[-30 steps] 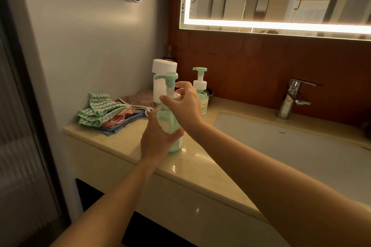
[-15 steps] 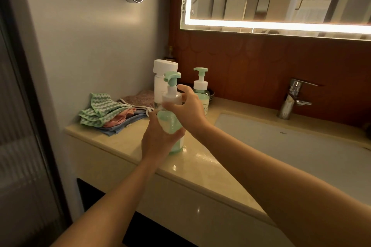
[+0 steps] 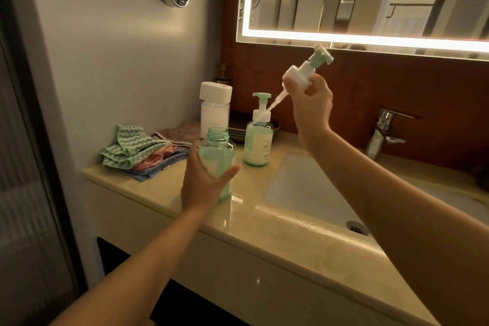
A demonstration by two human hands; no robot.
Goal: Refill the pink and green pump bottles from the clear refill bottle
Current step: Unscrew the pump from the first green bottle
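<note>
Bathroom counter (image 3: 164,185), seen from the person's head, looking down over both arms. The left hand (image 3: 203,188) wraps its grip round a green pump bottle (image 3: 217,156), which stands upright near the counter's front edge, just left of the sink (image 3: 304,193). The bottle's threaded neck is open.

The right hand (image 3: 312,106) closes its grip on the detached pump head (image 3: 307,71), held high toward the counter's back edge with its dip tube slanting down and left. The clear refill bottle (image 3: 214,111), white cap on, stands behind the open bottle toward the back-left corner. A second pump bottle (image 3: 258,140) stands just beside it with its pump fitted.

The step in hand looks like opening. Next, the pump head needs setting down on bare counter, and then the refill bottle needs uncapping. Folded cloths (image 3: 137,151) crowd the left edge, and the basin drops away on the right.
</note>
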